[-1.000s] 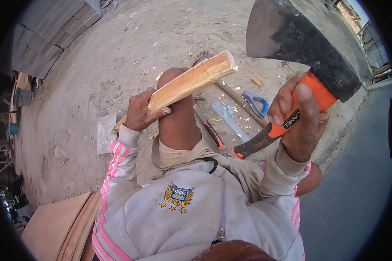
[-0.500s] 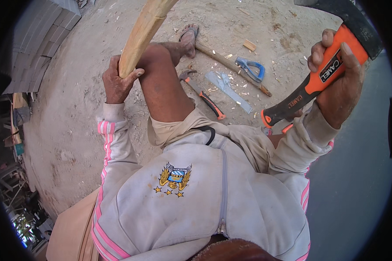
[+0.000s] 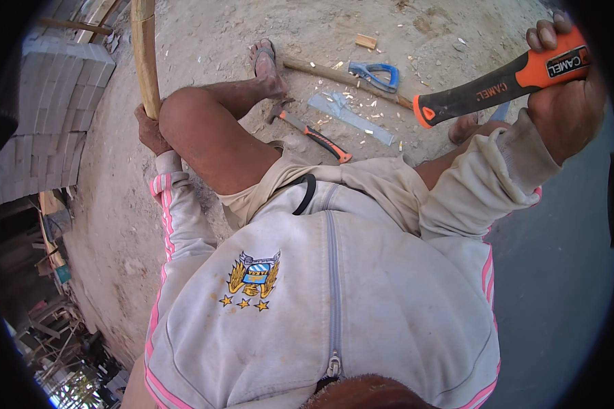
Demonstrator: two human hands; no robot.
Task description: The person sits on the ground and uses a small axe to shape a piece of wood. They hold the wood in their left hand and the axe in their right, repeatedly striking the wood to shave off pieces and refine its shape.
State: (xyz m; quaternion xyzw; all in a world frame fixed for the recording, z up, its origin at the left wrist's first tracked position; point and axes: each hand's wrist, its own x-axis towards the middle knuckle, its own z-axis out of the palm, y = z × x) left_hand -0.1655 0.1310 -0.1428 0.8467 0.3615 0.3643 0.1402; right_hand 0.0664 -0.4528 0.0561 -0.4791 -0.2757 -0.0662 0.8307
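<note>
My left hand (image 3: 153, 133) is closed around the lower end of a pale, roughly squared wooden stick (image 3: 144, 58), beside my raised left knee. The stick stands nearly upright, and its top runs out of view. At the upper right, my right hand (image 3: 567, 112) grips a hatchet (image 3: 488, 90) by its orange and black handle. The handle's butt points left over the ground. The hatchet's head is outside the picture now; the earlier frame shows it dark.
On the dirt between my legs lie a claw hammer (image 3: 314, 136), a blue D-shaped tool handle (image 3: 382, 76), a pale blue strip (image 3: 351, 118), a long wooden pole (image 3: 317, 69) and scattered chips. A small wood block (image 3: 366, 41) lies farther off. Grey blocks (image 3: 68, 88) are stacked at left.
The wooden stick has swung left and more upright, and my left hand has dropped beside the knee. My right hand has moved right and up, taking the hatchet's head out of view.
</note>
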